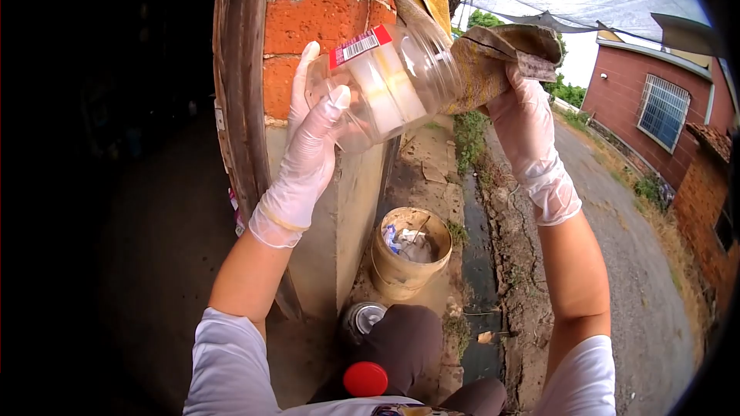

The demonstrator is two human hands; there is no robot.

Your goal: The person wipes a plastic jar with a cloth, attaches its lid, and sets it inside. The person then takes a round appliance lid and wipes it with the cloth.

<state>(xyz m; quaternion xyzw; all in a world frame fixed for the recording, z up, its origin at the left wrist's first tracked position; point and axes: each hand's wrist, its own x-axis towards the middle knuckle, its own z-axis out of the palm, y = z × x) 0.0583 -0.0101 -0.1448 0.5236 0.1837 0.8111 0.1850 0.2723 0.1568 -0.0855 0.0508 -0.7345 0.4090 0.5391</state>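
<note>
A clear plastic jar [432, 81] with a red-and-white barcode label is held up, tilted, in front of me. My left hand [312, 127], in a thin see-through glove, is closed around its base end. At the jar's mouth, my right hand [526, 112], gloved too, grips a brown-yellow cloth [486, 65]. The cloth covers the mouth; whether some of it is inside I cannot tell. A red round lid [365, 379] rests by my lap. Beside my knee stands another clear container [365, 319], partly hidden.
A dirty bucket [408, 281] with rubbish inside stands below my hands. To the left rise a brick pillar [312, 23] and a wooden door frame [243, 69], with darkness beyond. A narrow water channel [481, 262] and a road [609, 262] run along the right.
</note>
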